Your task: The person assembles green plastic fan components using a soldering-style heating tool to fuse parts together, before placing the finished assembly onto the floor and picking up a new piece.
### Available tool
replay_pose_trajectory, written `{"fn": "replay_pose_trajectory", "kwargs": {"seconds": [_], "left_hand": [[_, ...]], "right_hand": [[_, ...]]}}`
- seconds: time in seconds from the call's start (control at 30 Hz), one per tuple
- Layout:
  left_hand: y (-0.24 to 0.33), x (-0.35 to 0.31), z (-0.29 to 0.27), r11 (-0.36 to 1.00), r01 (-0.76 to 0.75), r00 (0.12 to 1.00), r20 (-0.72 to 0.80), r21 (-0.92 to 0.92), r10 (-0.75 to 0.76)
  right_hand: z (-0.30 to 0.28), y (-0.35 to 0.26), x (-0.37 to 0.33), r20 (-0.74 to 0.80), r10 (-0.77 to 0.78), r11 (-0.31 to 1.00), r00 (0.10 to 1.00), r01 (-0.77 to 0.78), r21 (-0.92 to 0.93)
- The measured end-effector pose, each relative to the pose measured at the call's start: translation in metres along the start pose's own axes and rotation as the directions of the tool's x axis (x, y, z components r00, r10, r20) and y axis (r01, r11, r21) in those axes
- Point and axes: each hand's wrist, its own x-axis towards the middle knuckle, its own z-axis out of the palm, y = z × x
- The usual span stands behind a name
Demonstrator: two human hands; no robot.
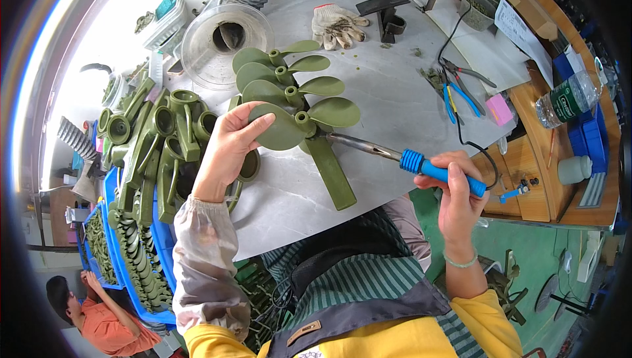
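My left hand [230, 144] pinches a rounded blade of the nearest green propeller [341, 112] between thumb and fingers. Several matching propellers stand in a row behind it, their hubs along one line. A flat green bar [334, 174] slants from beneath the nearest hub toward the table's front edge. In my right hand [454, 193] is a soldering iron [431, 168] with a blue handle and a metal shaft. The iron's tip points left at the joint below the nearest hub; whether it touches cannot be made out. Both hands are closed on what they hold.
Green cast-looking parts [158, 141] are heaped at the left, above blue bins [164, 259]. Behind stand a clear round hood [204, 72] and a stained glove [337, 25]. Pliers [464, 98] and a pink block [499, 109] lie right. The iron's cable [451, 49] crosses there. Another person [108, 322] sits lower left.
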Motion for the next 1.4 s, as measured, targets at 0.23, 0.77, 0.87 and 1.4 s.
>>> {"fn": "replay_pose_trajectory", "kwargs": {"seconds": [0.23,0.77,0.87,1.4], "left_hand": [[0.002,-0.001,0.005,1.000,0.001,1.000,0.005,0.003,-0.001],[0.046,-0.042,-0.016,0.972,-0.072,0.997,0.010,0.225,0.072],[0.065,-0.091,-0.046,0.919,-0.138,0.943,-0.236,0.369,0.236],[-0.045,-0.337,-0.215,0.628,0.457,0.134,-0.747,0.630,0.651]], "right_hand": [[-0.010,-0.022,0.000,-0.055,0.006,0.998,0.998,-0.010,-0.059],[-0.040,-0.036,-0.009,-0.119,0.061,0.995,0.991,-0.070,-0.074],[-0.043,-0.035,-0.010,-0.164,0.067,0.993,0.984,-0.083,-0.089],[-0.056,-0.021,-0.007,-0.131,0.192,0.973,0.973,-0.206,-0.101]]}}
